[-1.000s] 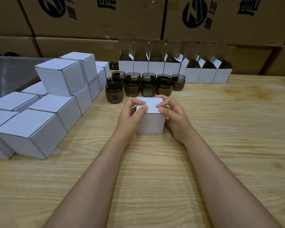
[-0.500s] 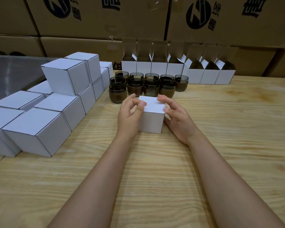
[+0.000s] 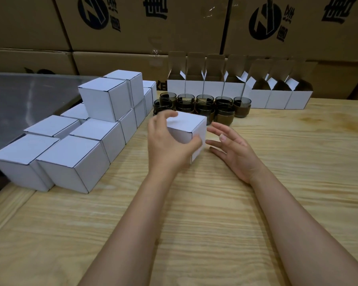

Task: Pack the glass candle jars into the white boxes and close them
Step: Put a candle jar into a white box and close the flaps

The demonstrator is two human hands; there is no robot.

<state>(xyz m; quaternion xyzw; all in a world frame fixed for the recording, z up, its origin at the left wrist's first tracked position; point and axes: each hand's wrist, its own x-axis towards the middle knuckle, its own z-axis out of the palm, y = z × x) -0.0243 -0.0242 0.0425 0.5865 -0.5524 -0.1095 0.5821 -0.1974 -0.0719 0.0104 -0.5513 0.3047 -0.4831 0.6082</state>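
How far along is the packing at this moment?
Done: stacked boxes, all closed, on the left. In hand: the left hand grips a closed box; the right hand is open beside it. Left: the glass jars clustered behind, unpacked, and the row of open boxes at the back.

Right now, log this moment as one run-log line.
left hand: grips closed white cardboard box, tilted | right hand: open, beside box | brown glass candle jars: unboxed | rear white boxes: flaps up
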